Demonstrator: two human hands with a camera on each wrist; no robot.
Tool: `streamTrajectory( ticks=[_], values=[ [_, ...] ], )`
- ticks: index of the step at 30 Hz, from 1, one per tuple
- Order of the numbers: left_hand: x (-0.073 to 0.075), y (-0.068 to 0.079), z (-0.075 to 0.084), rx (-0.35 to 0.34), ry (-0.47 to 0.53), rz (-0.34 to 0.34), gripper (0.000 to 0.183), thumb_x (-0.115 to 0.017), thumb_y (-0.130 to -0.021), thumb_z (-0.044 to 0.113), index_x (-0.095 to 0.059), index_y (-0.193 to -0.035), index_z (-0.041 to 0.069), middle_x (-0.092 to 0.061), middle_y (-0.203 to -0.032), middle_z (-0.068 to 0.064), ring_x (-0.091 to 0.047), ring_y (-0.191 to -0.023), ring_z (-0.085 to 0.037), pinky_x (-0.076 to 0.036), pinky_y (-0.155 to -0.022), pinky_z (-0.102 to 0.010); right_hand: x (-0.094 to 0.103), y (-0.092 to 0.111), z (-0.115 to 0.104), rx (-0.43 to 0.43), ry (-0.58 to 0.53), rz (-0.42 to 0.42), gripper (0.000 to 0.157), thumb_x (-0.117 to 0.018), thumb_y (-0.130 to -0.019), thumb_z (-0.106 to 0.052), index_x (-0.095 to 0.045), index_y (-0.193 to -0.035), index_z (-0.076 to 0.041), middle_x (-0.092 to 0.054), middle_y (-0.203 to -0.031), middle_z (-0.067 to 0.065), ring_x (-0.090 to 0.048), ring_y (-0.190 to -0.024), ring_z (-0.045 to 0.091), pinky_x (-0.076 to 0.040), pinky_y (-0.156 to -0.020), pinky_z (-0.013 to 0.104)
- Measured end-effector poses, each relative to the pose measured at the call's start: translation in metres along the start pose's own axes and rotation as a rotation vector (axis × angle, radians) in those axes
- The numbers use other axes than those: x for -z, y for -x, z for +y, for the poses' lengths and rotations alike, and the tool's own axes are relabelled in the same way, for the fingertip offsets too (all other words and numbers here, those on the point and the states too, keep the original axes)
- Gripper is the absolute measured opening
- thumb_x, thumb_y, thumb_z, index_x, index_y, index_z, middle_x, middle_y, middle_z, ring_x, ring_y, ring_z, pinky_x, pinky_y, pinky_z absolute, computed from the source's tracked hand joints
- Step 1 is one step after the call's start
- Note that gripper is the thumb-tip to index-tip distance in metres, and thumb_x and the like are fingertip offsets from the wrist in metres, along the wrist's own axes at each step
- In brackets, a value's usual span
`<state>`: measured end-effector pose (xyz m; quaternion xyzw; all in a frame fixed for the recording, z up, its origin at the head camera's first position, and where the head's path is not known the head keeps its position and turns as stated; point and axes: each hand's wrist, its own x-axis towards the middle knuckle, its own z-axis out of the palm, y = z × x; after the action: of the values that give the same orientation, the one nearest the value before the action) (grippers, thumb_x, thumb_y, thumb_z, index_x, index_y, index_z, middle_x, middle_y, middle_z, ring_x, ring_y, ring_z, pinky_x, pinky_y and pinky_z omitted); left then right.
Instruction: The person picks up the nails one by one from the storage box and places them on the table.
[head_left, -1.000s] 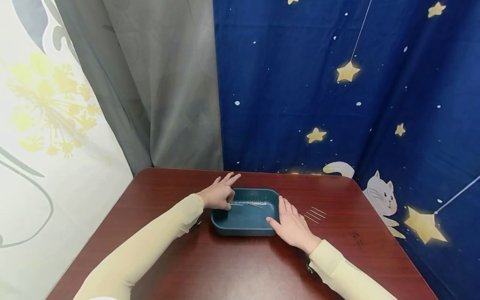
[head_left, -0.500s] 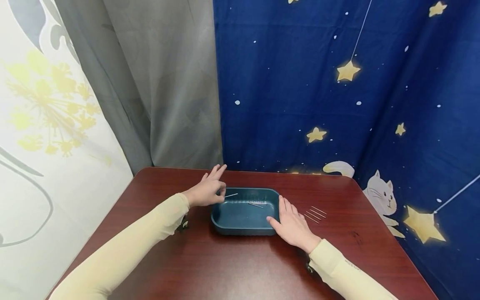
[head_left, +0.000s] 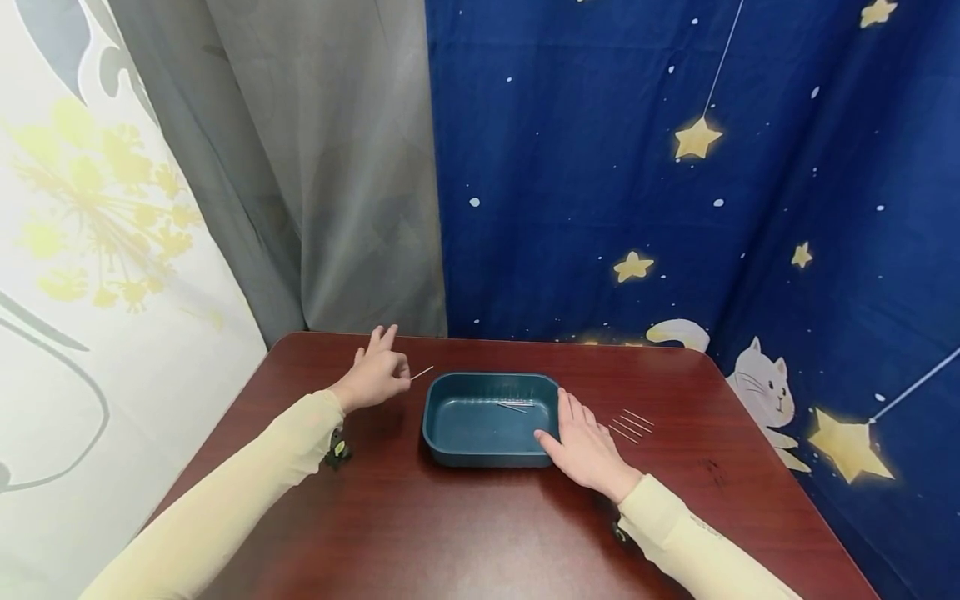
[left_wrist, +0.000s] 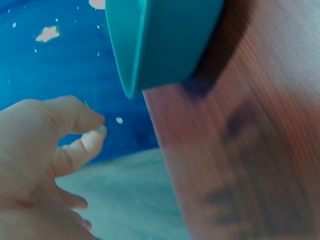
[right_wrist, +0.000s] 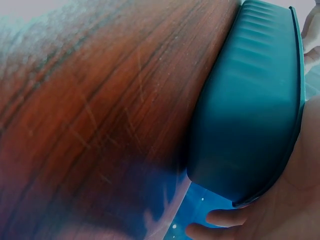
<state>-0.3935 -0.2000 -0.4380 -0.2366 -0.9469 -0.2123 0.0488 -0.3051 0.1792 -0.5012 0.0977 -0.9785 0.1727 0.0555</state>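
Note:
Above the table, left of the blue-green plastic box, my left hand pinches a thin metal needle between thumb and forefinger, other fingers spread. The left wrist view shows the pinching left hand apart from the box; the needle is barely visible there. My right hand rests against the box's right side, thumb over the rim and fingers straight along the outside. More thin needles lie on the box floor towards the back.
Several needles lie side by side on the reddish-brown table, just right of my right hand. A grey curtain and a blue star-patterned curtain hang behind the table's far edge.
My left hand has lifted the needle out of the box and carried it leftward, past the left rim. My right hand and the box have stayed in place.

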Motion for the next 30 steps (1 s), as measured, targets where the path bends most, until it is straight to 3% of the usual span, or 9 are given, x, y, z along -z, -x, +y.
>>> streamTrajectory(
  ticks=[13, 22, 30],
  values=[
    [-0.014, 0.021, -0.041, 0.219, -0.08, -0.005, 0.026, -0.065, -0.085, 0.008, -0.06, -0.06, 0.013, -0.019, -0.157, -0.038, -0.004, -0.144, -0.06, -0.014, -0.1, -0.083, -0.003, -0.001, 0.002, 0.006, -0.003, -0.002, 0.092, -0.06, -0.096, -0.052, -0.017, -0.16, -0.002, -0.03, -0.16, 0.018, -0.035, -0.141, 0.04, -0.034, -0.104, 0.067],
    [-0.026, 0.025, -0.057, 0.284, -0.136, -0.038, 0.024, -0.067, -0.086, 0.01, -0.063, -0.063, 0.012, -0.02, -0.155, -0.039, -0.003, -0.143, -0.06, -0.012, -0.101, -0.082, -0.003, -0.001, 0.002, -0.003, -0.002, -0.006, 0.093, -0.059, -0.096, -0.053, -0.016, -0.16, -0.002, -0.03, -0.16, 0.018, -0.035, -0.141, 0.04, -0.034, -0.104, 0.068],
    [-0.032, 0.028, -0.062, 0.297, -0.134, -0.043, 0.024, -0.071, -0.084, 0.009, -0.063, -0.062, 0.013, -0.021, -0.155, -0.039, -0.004, -0.143, -0.061, -0.01, -0.1, -0.083, -0.002, -0.001, 0.0, -0.009, -0.008, -0.006, 0.093, -0.059, -0.096, -0.054, -0.017, -0.16, -0.002, -0.031, -0.16, 0.018, -0.035, -0.141, 0.04, -0.033, -0.104, 0.068]
  ],
)
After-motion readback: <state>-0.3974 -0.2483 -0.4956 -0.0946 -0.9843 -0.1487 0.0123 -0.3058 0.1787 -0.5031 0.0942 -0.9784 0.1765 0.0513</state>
